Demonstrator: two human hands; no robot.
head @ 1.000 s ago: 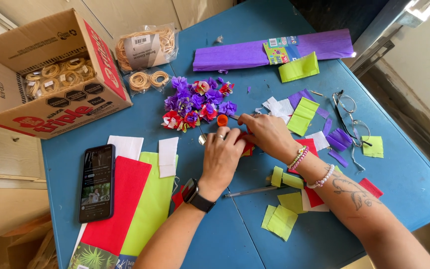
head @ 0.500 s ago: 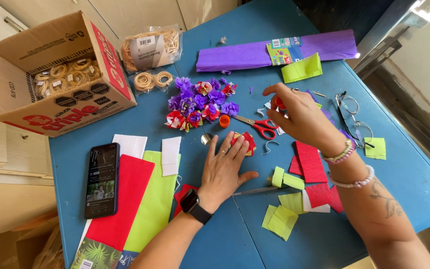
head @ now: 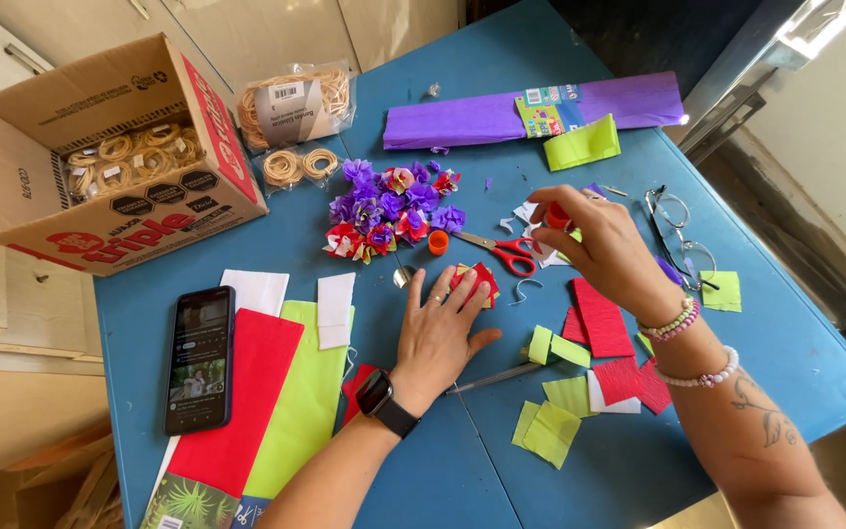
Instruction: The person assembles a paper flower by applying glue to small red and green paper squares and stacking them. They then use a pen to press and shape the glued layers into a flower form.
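Observation:
My left hand point(head: 440, 333) lies flat on the blue table point(head: 462, 460), its fingers pressing a small red and yellow paper flower point(head: 477, 282). Raised above the table, my right hand point(head: 604, 245) has its fingers closed on a small orange-red piece point(head: 558, 215); what it is I cannot tell. Red-handled scissors point(head: 503, 251) lie between the two hands. A cluster of finished purple and red paper flowers point(head: 391, 208) sits just beyond my left hand, with a small orange cap point(head: 439, 242) beside it.
A cardboard box point(head: 110, 157) of rubber-band bundles stands at the far left, with a bag of bands point(head: 291, 103) beside it. A phone point(head: 200, 358), red, green and white paper sheets point(head: 266, 392), a purple crepe roll point(head: 531, 113), glasses point(head: 678, 240) and paper scraps point(head: 594, 362) surround the hands.
My right hand has left the flower under my left hand, lifted to the right and now holds a small orange-red piece. The scissors have come into view. My left hand stays on the flower.

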